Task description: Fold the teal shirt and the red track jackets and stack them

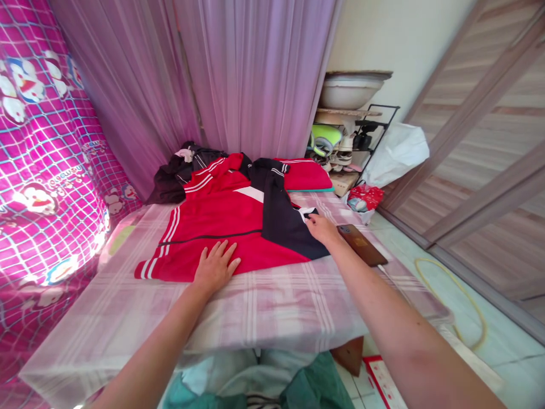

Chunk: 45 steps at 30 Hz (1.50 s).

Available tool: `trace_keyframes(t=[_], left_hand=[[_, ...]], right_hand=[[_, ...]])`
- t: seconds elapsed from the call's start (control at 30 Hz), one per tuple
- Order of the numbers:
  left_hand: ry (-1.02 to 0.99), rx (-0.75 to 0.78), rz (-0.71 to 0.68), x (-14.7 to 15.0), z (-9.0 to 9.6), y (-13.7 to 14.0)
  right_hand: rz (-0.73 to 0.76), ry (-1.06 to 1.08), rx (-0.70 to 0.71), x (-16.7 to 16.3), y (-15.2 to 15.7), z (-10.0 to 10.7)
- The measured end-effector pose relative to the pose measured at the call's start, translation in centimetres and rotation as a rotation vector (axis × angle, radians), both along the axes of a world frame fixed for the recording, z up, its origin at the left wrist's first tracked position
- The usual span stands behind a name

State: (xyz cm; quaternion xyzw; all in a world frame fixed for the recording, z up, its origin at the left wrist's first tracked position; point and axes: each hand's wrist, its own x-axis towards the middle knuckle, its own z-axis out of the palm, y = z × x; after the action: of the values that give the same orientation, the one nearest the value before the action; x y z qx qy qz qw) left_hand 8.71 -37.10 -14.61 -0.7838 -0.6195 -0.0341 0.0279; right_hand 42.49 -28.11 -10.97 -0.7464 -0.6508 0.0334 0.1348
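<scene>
A red, black and white zip jacket (217, 218) with white stripes along its hem lies spread on the table, its dark sleeve (276, 204) folded across the body. My left hand (215, 267) rests flat on the near red edge, fingers spread and holding nothing. At the right end, the fingers of my right hand (321, 226) pinch the jacket's dark and white edge near the collar. A brown phone (361, 245) with a white cable lies just right of that hand.
A folded red garment (304, 173) and a heap of dark clothes (170, 176) sit at the table's back. The checked tablecloth (272, 309) hangs over the near edge. A shoe rack (370, 136) and a red plastic bag (365, 197) stand to the right, before sliding wardrobe doors (481, 130).
</scene>
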Motion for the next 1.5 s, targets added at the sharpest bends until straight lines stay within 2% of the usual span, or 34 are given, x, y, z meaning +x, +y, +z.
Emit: trace_keyframes(t=[0.2, 0.43, 0.53, 0.67, 0.77, 0.9, 0.97, 1.1, 1.2, 1.27, 1.37, 1.5], left_hand=[[-0.023, 0.084, 0.009, 0.0, -0.8, -0.2], [-0.053, 0.116, 0.002, -0.1, -1.6, -0.1], [-0.066, 0.136, -0.011, -0.2, -1.7, -0.2], [-0.090, 0.149, -0.035, -0.3, -1.6, -0.4], [-0.107, 0.152, -0.048, -0.4, -1.7, -0.5], [-0.120, 0.129, -0.034, -0.6, -1.8, -0.5], [-0.119, 0.113, -0.006, -0.5, -1.8, -0.4], [-0.103, 0.114, 0.055, -0.4, -1.7, -0.4], [-0.095, 0.106, 0.077, -0.3, -1.6, -0.3], [-0.099, 0.097, 0.081, -0.2, -1.5, -0.2], [-0.112, 0.096, 0.071, -0.2, -1.4, -0.1], [-0.124, 0.105, 0.067, -0.2, -1.3, 0.0]], right_hand=[[0.020, 0.131, -0.045, -2.4, 6.7, 1.8], [0.042, 0.201, -0.017, -8.8, 14.8, 3.3], [-0.012, 0.148, -0.034, -11.2, 16.8, 3.7], [-0.009, 0.097, -0.080, -12.0, 18.0, 3.6], [-0.004, 0.115, 0.045, -11.7, 18.8, 4.1], [0.144, 0.149, 0.273, -13.1, 20.3, 4.7], [0.200, 0.148, 0.303, -14.5, 20.8, 4.4], [0.249, 0.125, 0.139, -16.3, 19.9, 3.3], [0.310, 0.139, 0.120, -14.8, 17.4, 3.4], [0.314, 0.155, 0.161, -11.8, 14.9, 3.9], [0.251, 0.135, 0.094, -5.4, 10.2, 4.4], [0.052, 0.026, -0.042, 2.0, 3.3, 2.9]])
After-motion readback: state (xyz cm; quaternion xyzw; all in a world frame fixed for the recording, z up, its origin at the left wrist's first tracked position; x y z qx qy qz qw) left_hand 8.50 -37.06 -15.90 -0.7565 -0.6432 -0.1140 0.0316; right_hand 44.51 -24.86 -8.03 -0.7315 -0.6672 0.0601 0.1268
